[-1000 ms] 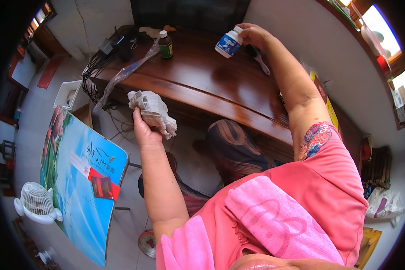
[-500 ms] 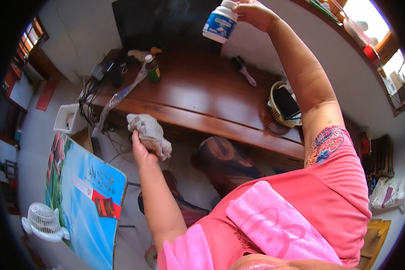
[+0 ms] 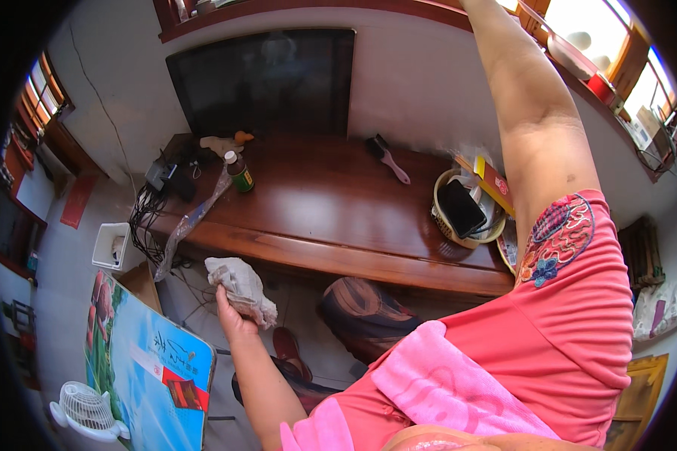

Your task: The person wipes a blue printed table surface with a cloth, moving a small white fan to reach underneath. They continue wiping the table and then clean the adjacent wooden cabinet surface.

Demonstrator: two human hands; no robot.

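Note:
My left hand [image 3: 235,319] is closed around a crumpled greyish-white rag [image 3: 242,289], held in front of the wooden cabinet's front edge. My right arm [image 3: 534,98] stretches far up toward the window sill, and the hand is cut off by the upper edge of the picture. On the dark reddish-brown cabinet [image 3: 308,203] stand a small dark bottle with a white cap [image 3: 240,172] and, further right, a hairbrush [image 3: 389,159]. A woven basket [image 3: 447,218] near my right arm holds a black phone-like slab [image 3: 461,210] and a yellow-and-red box [image 3: 493,184].
A dark television [image 3: 267,83] stands against the wall behind the cabinet. Tangled black cables [image 3: 147,214] and a clear plastic strip [image 3: 184,237] hang over its left end. To my left are a white bin [image 3: 109,252], a blue printed tabletop [image 3: 154,361] and a small white fan [image 3: 88,406].
My right arm has reached further up, taking the hand and the white-and-blue bottle it held out of view. The view has shifted upward; my left hand still grips the rag.

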